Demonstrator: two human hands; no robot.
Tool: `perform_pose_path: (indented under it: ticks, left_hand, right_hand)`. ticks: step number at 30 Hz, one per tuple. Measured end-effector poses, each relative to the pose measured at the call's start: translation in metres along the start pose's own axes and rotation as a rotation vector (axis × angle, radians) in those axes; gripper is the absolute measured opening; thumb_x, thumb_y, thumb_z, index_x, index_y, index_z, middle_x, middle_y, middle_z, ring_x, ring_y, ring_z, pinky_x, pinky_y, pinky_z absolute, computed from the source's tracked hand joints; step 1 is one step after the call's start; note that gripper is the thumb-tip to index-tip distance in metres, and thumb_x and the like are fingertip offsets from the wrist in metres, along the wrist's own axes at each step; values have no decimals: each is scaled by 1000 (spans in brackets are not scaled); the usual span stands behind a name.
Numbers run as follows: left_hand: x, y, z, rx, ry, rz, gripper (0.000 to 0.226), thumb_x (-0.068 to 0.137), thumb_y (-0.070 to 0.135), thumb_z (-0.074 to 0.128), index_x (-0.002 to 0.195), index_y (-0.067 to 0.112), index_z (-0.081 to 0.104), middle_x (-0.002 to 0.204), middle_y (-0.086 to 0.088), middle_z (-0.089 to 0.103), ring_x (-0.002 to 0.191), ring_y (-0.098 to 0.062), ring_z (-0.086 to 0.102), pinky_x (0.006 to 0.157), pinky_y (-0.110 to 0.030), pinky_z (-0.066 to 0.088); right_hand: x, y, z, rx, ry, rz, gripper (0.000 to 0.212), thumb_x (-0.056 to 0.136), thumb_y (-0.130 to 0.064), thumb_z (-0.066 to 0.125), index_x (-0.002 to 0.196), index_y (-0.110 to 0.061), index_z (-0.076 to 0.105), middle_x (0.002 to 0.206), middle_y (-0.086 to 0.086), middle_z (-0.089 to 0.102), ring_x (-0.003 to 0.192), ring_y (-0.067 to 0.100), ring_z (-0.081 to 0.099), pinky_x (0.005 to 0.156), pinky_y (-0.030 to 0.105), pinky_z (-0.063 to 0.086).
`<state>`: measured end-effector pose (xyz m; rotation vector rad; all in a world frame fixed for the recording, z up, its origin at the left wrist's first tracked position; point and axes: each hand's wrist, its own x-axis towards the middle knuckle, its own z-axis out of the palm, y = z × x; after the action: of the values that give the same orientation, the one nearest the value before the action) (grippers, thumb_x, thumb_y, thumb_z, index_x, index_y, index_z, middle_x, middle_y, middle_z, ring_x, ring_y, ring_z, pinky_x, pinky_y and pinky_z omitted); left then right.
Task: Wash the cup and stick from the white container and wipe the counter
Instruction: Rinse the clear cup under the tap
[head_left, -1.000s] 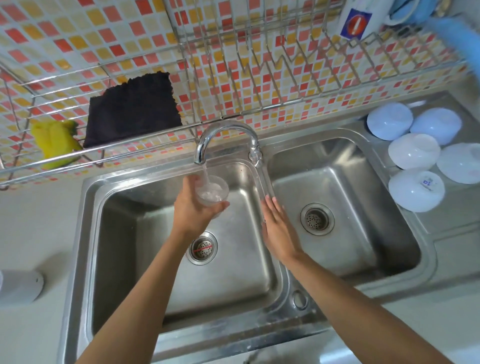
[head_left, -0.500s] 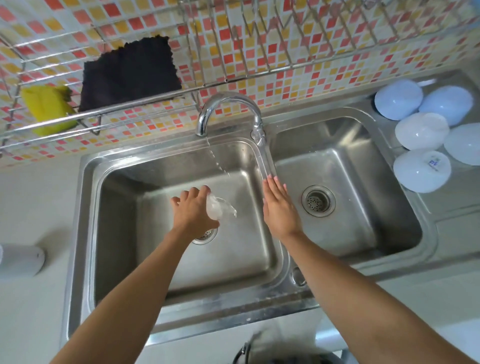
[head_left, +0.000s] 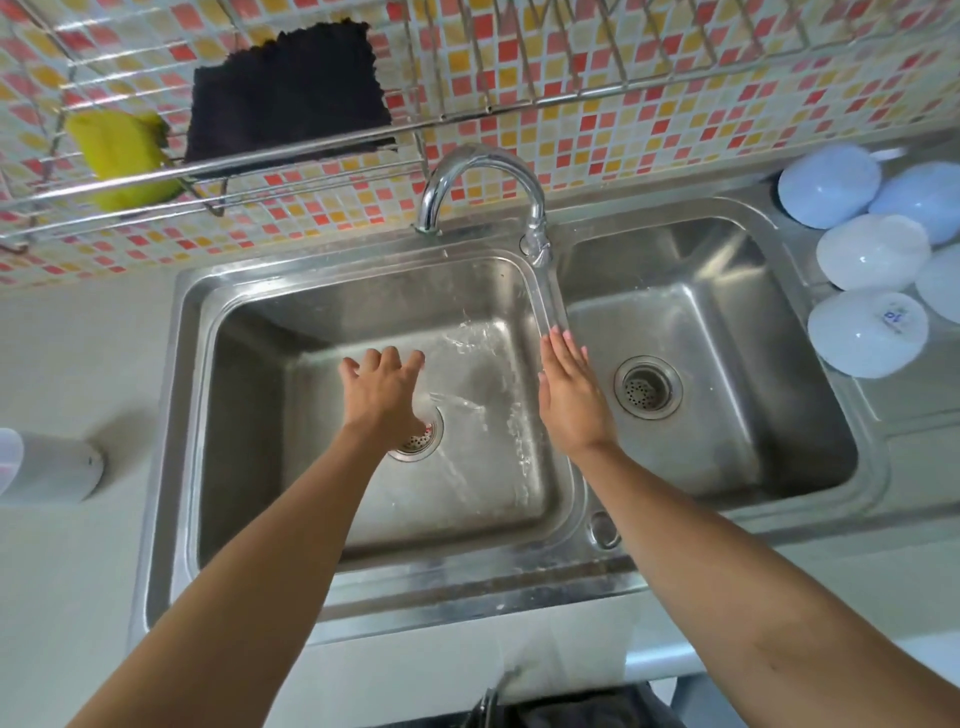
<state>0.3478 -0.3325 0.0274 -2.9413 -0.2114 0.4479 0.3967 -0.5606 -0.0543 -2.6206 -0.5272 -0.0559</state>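
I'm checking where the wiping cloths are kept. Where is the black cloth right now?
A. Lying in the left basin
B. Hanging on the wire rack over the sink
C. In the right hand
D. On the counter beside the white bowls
B: the black cloth hangs over the wire rack on the tiled wall, next to a yellow cloth, while the right hand is flat and holds nothing.

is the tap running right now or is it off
Cannot tell. No stream shows under the faucet spout, but water is splashing across the floor of the left basin near the left hand.
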Motion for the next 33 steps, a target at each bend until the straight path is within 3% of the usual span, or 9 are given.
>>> perform_pose_path:
  ticks: [4, 8, 12, 16, 19, 21, 24, 27, 33]
  left_hand:
    - [-2, -3, -13, 190, 36, 93, 82, 65, 48, 79, 132, 30, 35, 125, -2, 48, 116, -24, 44, 98, -45, 29]
    - [-6, -7, -31, 349, 124, 225, 70, 76, 29, 75, 133, 26, 35, 132, -6, 44, 122, -25, 39, 103, -48, 28]
    - [-15, -9, -38, 399, 181, 314, 62, 79, 8, 63, 132, 19, 32, 138, -10, 38, 128, -28, 35, 107, -50, 26]
    - [-28, -19, -29, 394, 239, 290, 67, 71, 7, 68, 127, 22, 35, 135, -8, 42, 126, -27, 39, 105, -50, 28]
    - [-41, -36, -17, 312, 316, 165, 76, 53, 15, 83, 117, 26, 44, 120, -4, 54, 115, -25, 48, 97, -51, 28]
    - [-51, -51, -6, 128, 385, 53, 77, 51, 24, 87, 119, 24, 49, 118, -5, 56, 114, -27, 50, 99, -55, 25]
    - [-80, -73, 5, -284, 431, -235, 78, 60, 40, 85, 126, 22, 48, 125, -2, 56, 120, -26, 50, 108, -59, 20]
    - [-123, -103, 17, -668, 498, -493, 74, 62, 55, 79, 124, 27, 48, 121, 6, 59, 118, -19, 53, 112, -54, 22]
    - [-211, -196, 56, -915, 683, -740, 83, 66, 52, 82, 130, 15, 44, 125, -3, 55, 118, -27, 41, 99, -39, 39]
  right_hand:
    - [0, 0, 1, 7, 1, 5, 49, 99, -7, 41, 146, 1, 31, 155, 15, 28, 146, 27, 20, 120, 39, 12]
    - [-1, 1, 2, 32, 11, 21, 47, 98, -5, 43, 144, 2, 35, 153, 16, 31, 144, 29, 23, 119, 38, 11]
    - [0, 3, 3, 24, 16, 1, 47, 98, -5, 44, 144, 2, 36, 153, 16, 31, 145, 29, 22, 119, 39, 13]
    - [0, 4, 6, 3, 38, -8, 46, 96, -2, 48, 141, 4, 39, 150, 19, 36, 143, 31, 27, 118, 41, 15]
    - [1, -1, 6, -100, 23, -34, 54, 87, 12, 49, 139, 7, 40, 148, 23, 38, 140, 35, 31, 117, 43, 13]
    - [0, -10, 2, -208, -18, -107, 66, 80, 15, 44, 144, 2, 35, 151, 19, 34, 142, 35, 28, 117, 46, 10]
    - [-14, -40, 4, -299, -127, -238, 70, 90, -14, 54, 152, -19, 23, 157, 9, 24, 145, 32, 19, 117, 55, 8]
    - [-42, -96, 26, -232, -249, -228, 71, 94, -46, 48, 153, -30, 12, 161, 7, 13, 147, 34, 10, 115, 61, 6]
    - [-49, -255, 68, -36, -214, -236, 66, 90, -47, 55, 148, -23, 34, 154, 11, 33, 141, 35, 29, 111, 64, 15]
